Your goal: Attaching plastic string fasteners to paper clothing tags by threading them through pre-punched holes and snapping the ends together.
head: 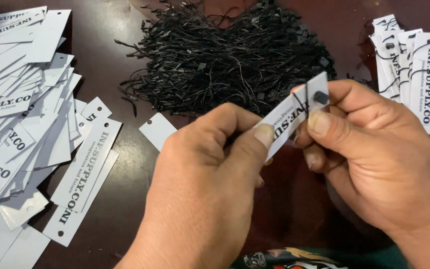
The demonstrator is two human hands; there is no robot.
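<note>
Left of frame: loose heap of white paper hang tags (pixel 31 114) spread on dark wooden surface (pixel 120 50). Top centre: pile of black string fasteners (pixel 225 55). Centre: left hand (pixel 205 189), fingers pinched narrow on lower end of one white tag (pixel 294 114). Right hand (pixel 369 149), fingers closed on tag's upper end, where a black fastener (pixel 320 97) sits at the hole. Upper right: stack of strung tags (pixel 414 69).

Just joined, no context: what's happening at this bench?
A person holds one white paper tag in both hands. The left hand pinches its lower end; the right hand grips the top, where a black string fastener sits at the hole. A pile of black fasteners lies behind on the dark table, loose tags to the left, strung tags to the right.
</note>
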